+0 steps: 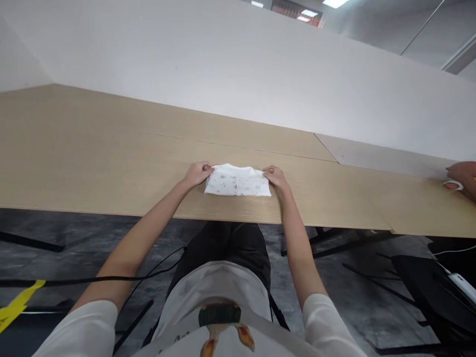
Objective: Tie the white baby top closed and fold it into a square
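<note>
A small white baby garment (238,181) with a tiny scattered print lies folded into a flat rectangle on the wooden table, its neckline at the far edge. My left hand (200,173) has thumb and fingers closed on its far left corner. On the opposite side, my right hand (274,175) pinches the far right corner, fingers curled. The garment's near edge lies on the tabletop, and the parts under my fingertips are hidden.
The light wooden tabletop (92,148) meets a white partition (208,64) at the back. Another person's hand (463,176) and a white roll (453,185) are at the far right. A black chair (424,287) stands below right; a black cable (92,280) crosses lower left.
</note>
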Motion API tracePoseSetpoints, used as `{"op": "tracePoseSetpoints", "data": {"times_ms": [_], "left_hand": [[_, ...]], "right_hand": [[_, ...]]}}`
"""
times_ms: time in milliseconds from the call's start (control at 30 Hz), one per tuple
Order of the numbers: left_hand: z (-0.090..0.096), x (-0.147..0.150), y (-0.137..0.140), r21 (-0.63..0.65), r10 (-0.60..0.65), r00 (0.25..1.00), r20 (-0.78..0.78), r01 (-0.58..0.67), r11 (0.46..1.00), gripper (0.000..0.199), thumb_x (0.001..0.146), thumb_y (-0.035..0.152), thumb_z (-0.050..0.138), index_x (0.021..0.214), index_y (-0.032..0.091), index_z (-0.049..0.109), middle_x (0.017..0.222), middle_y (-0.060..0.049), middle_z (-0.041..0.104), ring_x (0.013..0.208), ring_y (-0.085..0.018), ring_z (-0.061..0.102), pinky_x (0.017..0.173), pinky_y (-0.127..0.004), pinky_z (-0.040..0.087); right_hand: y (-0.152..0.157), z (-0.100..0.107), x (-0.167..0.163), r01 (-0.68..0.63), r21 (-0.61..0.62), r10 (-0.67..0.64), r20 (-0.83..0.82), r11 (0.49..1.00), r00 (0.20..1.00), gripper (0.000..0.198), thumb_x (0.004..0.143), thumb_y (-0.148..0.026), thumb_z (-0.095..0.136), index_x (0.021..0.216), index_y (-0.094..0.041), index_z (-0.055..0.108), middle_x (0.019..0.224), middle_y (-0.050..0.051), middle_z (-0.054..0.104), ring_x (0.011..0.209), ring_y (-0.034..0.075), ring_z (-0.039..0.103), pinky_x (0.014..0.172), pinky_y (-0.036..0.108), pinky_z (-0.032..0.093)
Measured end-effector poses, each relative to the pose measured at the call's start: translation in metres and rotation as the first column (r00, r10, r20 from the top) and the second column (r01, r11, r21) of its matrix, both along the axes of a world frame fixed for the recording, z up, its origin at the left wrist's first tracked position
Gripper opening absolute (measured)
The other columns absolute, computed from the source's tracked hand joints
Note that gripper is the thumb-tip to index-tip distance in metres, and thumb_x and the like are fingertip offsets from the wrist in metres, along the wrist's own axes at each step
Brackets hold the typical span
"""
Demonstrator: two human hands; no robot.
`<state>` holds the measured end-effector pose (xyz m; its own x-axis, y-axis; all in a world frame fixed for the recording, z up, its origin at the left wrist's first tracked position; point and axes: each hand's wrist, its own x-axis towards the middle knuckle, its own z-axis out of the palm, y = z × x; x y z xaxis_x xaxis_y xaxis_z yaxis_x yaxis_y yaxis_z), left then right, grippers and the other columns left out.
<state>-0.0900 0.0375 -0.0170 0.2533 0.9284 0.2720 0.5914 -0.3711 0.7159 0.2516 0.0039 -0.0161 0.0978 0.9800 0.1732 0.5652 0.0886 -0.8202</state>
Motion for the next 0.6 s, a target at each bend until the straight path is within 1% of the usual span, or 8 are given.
{"op": "tracePoseSetpoints", "data": {"times_ms": [67,133,200,300,367,433,500,600], "left_hand": [[0.000,0.000,0.001,0.019,0.016,0.998,-0.054,-0.015,1.000,0.037,0.074,0.047,0.055,0.086,0.014,0.068,0.078,-0.007,0.067,0.070,-0.019,0.056,0.067,-0.028,0.041],[-0.001,0.000,0.002,0.041,0.025,0.997,-0.072,-0.022,0.999,0.037,0.075,0.047,0.054,0.084,0.014,0.068,0.077,-0.007,0.065,0.069,-0.018,0.054,0.068,-0.028,0.041],[-0.001,0.000,0.002,0.090,0.035,0.998,-0.050,-0.030,0.996,0.037,0.078,0.047,0.053,0.083,0.013,0.066,0.077,-0.007,0.064,0.070,-0.018,0.053,0.070,-0.029,0.041],[-0.001,-0.001,0.003,0.173,0.059,0.998,-0.024,-0.054,0.983,0.035,0.081,0.044,0.049,0.083,0.013,0.064,0.083,-0.009,0.063,0.077,-0.019,0.053,0.076,-0.031,0.043],[-0.002,-0.001,0.005,0.180,0.069,0.996,-0.062,-0.056,0.982,0.032,0.081,0.042,0.050,0.083,0.013,0.063,0.086,-0.010,0.063,0.084,-0.021,0.054,0.083,-0.034,0.043],[-0.004,-0.003,0.008,0.166,0.086,0.990,-0.111,-0.067,0.984,0.026,0.080,0.038,0.053,0.083,0.014,0.064,0.090,-0.011,0.064,0.090,-0.023,0.054,0.088,-0.036,0.042],[-0.006,-0.005,0.011,0.177,0.142,0.983,-0.112,-0.121,0.977,0.022,0.078,0.032,0.054,0.085,0.015,0.065,0.096,-0.011,0.065,0.095,-0.024,0.055,0.091,-0.037,0.041],[-0.008,-0.010,0.015,0.192,0.259,0.964,-0.051,-0.245,0.950,0.022,0.080,0.027,0.050,0.090,0.015,0.066,0.101,-0.011,0.066,0.094,-0.024,0.057,0.090,-0.035,0.042]], "right_hand": [[0.000,0.000,0.003,-0.026,0.012,0.026,0.028,1.000,0.999,0.028,0.062,-0.023,0.055,0.088,-0.014,0.063,0.082,0.006,0.064,0.071,0.017,0.056,0.063,0.026,0.042],[0.000,0.001,0.004,-0.044,0.038,0.042,0.043,0.998,0.998,0.026,0.063,-0.023,0.056,0.085,-0.013,0.063,0.081,0.006,0.064,0.070,0.016,0.055,0.064,0.026,0.042],[0.001,0.001,0.003,-0.046,0.080,0.045,0.021,0.996,0.999,0.025,0.066,-0.025,0.056,0.086,-0.013,0.064,0.077,0.005,0.063,0.068,0.016,0.054,0.063,0.026,0.042],[0.002,0.001,0.001,-0.008,0.156,0.011,-0.013,0.988,1.000,0.029,0.073,-0.029,0.054,0.094,-0.012,0.064,0.073,0.004,0.062,0.066,0.015,0.054,0.062,0.026,0.042],[0.002,0.001,0.000,-0.006,0.164,-0.002,0.045,0.986,0.999,0.029,0.075,-0.031,0.055,0.095,-0.012,0.065,0.075,0.005,0.064,0.067,0.015,0.055,0.065,0.026,0.043],[0.000,0.002,0.001,-0.005,0.129,-0.017,0.167,0.992,0.986,0.025,0.076,-0.031,0.056,0.090,-0.013,0.067,0.081,0.007,0.067,0.070,0.016,0.058,0.069,0.027,0.044],[-0.002,0.003,0.005,0.061,0.110,-0.091,0.283,0.992,0.955,0.022,0.077,-0.030,0.057,0.086,-0.014,0.069,0.085,0.009,0.069,0.074,0.018,0.060,0.072,0.028,0.044],[-0.003,0.005,0.013,0.252,0.137,-0.284,0.346,0.958,0.894,0.025,0.082,-0.030,0.051,0.087,-0.014,0.070,0.086,0.011,0.070,0.077,0.021,0.061,0.072,0.030,0.045]]}}
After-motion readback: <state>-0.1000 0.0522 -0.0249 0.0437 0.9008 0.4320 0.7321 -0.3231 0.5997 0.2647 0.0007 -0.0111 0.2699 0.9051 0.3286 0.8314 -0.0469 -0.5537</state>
